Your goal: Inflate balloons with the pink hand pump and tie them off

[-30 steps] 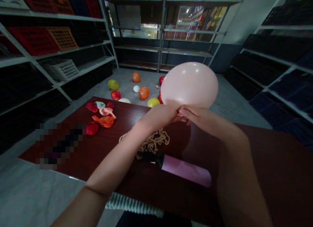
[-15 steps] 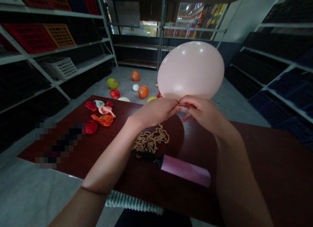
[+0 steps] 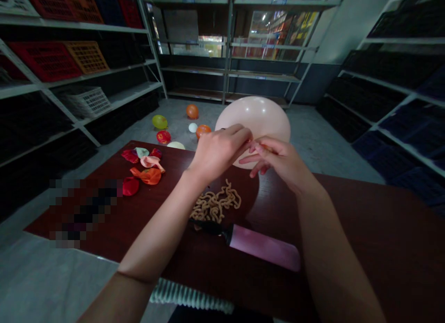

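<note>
1. Lower and further left now, the pale balloon (image 3: 259, 113) sits beyond the hands.
2. Left hand (image 3: 219, 150) fingers look clamped on its near end; right hand (image 3: 281, 157) fingers part-spread, grip unclear.
3. Probably tying; next move needs a firm pinch.

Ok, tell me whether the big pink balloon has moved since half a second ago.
Yes: the pink balloon has shifted left and down in view, against the back rack.

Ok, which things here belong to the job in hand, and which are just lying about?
Seemingly in the job:
- pale pink balloon, being handled
- pink pump
- limp balloons

Seemingly just lying about:
- inflated balloons on the floor
- red crate
- white crate
- tan strands, use unclear
</note>
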A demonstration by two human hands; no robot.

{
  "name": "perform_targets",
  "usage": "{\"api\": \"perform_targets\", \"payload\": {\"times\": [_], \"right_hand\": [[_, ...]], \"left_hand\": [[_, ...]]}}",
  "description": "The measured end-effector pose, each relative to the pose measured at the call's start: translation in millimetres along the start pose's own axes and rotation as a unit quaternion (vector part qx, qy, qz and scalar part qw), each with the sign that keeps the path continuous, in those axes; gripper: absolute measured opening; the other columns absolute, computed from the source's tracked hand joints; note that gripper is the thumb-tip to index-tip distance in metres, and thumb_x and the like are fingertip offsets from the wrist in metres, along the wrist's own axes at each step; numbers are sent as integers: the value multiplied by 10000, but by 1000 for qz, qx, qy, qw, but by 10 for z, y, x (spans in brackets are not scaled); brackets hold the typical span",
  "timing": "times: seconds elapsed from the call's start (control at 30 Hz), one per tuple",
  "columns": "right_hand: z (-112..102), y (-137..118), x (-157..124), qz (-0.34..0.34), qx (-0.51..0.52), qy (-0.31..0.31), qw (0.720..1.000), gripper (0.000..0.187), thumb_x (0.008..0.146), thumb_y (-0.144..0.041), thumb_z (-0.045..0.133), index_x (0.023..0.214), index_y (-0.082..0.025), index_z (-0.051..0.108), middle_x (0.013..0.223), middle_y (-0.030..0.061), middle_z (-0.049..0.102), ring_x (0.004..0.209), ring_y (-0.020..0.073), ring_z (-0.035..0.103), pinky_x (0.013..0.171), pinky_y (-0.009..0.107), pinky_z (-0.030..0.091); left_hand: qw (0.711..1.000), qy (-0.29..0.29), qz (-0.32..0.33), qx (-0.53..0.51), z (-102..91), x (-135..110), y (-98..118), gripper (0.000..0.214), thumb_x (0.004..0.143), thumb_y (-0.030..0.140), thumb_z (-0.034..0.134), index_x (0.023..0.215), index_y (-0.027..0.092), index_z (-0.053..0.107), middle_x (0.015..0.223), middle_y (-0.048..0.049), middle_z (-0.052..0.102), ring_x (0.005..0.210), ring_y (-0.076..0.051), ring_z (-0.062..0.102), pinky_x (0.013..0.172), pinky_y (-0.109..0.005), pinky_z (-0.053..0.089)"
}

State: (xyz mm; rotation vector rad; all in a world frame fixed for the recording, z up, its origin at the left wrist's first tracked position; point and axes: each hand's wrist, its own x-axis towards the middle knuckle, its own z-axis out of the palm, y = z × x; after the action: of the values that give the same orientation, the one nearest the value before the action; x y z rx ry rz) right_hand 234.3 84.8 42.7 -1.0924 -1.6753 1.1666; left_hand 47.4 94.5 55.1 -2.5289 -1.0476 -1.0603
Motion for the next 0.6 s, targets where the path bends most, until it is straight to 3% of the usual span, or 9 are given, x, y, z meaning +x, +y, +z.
{"api": "perform_targets", "payload": {"times": [0.13,0.2,0.3,0.37,0.43,0.53,0.6], "right_hand": [[-70,50,10,-21,39,43,998,341,849,-513,636,974,-196,629,770,49,740,532,150,678,461,228,420],[-125,76,17,-31,74,85,993,337,842,-537,641,916,-210,604,764,36,738,521,140,665,460,226,417],[-211,124,38,-47,160,153,974,324,831,-541,658,851,-235,555,732,-8,717,500,113,628,449,218,407],[-259,167,65,-79,229,186,952,300,792,-495,720,838,-250,554,742,-43,694,556,102,637,454,205,410],[-299,222,95,-106,298,211,925,296,741,-444,779,850,-270,565,762,-78,665,628,85,644,449,178,386],[-340,320,134,-97,375,202,900,272,734,-434,785,857,-295,586,683,-107,604,501,51,506,441,177,336],[-349,387,146,-94,372,187,904,205,792,-449,719,815,-289,594,607,-103,553,420,56,337,439,202,295]], "left_hand": [[999,19,-49,-14,-6,4,-9,322,990,458,481,1021,185,650,985,-61,695,766,-153,643,590,-252,392],[994,-19,-106,-23,-37,-2,-61,378,975,509,479,962,180,663,883,-56,700,725,-165,639,593,-260,399],[971,-179,-156,-24,-10,-43,-152,435,948,560,490,854,190,699,802,-66,709,707,-201,650,604,-282,418],[933,-324,-155,-26,107,-90,-188,466,899,605,536,816,190,730,780,-90,719,727,-242,672,625,-305,448],[894,-424,-144,-14,296,-142,-195,486,828,633,606,816,172,761,830,-135,733,788,-295,693,669,-341,486],[853,-497,-163,5,604,-217,-184,476,718,576,743,849,120,780,881,-221,727,892,-367,695,767,-406,522],[859,-486,-160,-29,751,-253,-182,342,648,388,834,800,87,775,867,-259,719,883,-416,692,770,-472,529]]}}
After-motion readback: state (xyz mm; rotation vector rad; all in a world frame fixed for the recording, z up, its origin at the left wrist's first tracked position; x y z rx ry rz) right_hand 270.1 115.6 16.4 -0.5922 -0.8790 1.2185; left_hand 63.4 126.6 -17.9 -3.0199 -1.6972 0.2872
